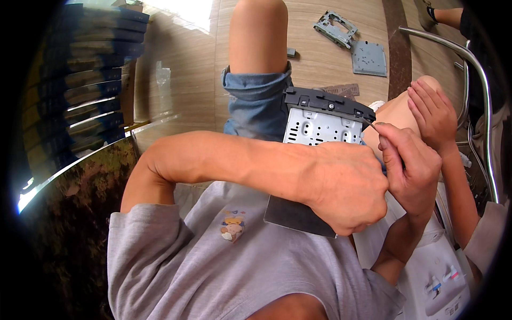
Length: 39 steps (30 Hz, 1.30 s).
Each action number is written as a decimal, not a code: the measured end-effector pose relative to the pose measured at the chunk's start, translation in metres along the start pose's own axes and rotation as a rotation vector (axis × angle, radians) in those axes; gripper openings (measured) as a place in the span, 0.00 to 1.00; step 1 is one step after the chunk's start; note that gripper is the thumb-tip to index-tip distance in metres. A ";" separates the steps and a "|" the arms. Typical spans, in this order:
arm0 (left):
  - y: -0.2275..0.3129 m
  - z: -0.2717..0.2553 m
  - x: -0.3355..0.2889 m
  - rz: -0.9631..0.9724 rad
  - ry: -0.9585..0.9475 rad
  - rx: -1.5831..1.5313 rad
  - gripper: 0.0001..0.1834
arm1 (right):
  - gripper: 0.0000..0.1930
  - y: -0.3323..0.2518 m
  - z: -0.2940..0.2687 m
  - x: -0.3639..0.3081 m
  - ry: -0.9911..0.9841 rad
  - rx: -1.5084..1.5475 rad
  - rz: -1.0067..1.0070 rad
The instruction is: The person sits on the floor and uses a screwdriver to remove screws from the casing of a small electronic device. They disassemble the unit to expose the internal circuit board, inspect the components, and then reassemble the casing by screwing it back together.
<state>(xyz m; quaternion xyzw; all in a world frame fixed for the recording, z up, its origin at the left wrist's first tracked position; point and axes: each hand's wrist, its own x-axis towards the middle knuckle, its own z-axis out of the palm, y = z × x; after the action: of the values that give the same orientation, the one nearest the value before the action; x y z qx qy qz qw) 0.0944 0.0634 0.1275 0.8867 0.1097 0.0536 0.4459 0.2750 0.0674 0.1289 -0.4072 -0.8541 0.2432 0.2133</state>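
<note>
The casing (320,127) looked like smooth, bare silvery metal, pierced by slots and holes, and its black front (312,100) like matt plastic with a shiny metal screw (331,106) set in it. The dark panel (298,217) had a smooth, matt face. The frame (337,31) and plate (369,58), 2 grey pieces, seemed dull metal. The floor (192,80) was glossy and streaked; the T-shirt (208,266), soft matt cloth; the trousers (256,84), blue denim. Tubing (489,122) gleamed like polished metal.

Curved chrome tube (487,101), tiled floor (314,69)
</note>
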 end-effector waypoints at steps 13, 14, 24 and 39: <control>0.000 0.004 0.003 0.096 0.138 0.010 0.10 | 0.19 0.003 0.000 0.006 -0.007 -0.190 -0.187; -0.001 0.000 0.006 0.042 0.003 0.002 0.10 | 0.19 0.004 0.002 0.006 0.006 -0.198 -0.188; -0.008 0.012 0.006 0.117 0.121 0.045 0.10 | 0.10 0.007 -0.003 0.019 -0.020 -0.217 -0.237; -0.008 0.009 0.018 0.029 -0.051 -0.037 0.10 | 0.09 0.032 -0.007 0.022 -0.154 -0.026 -0.265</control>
<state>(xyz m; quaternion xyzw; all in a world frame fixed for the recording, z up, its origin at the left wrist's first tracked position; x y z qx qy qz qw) 0.1126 0.0655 0.1163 0.8809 0.0842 0.0394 0.4640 0.2848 0.1045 0.1189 -0.2737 -0.9173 0.2324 0.1722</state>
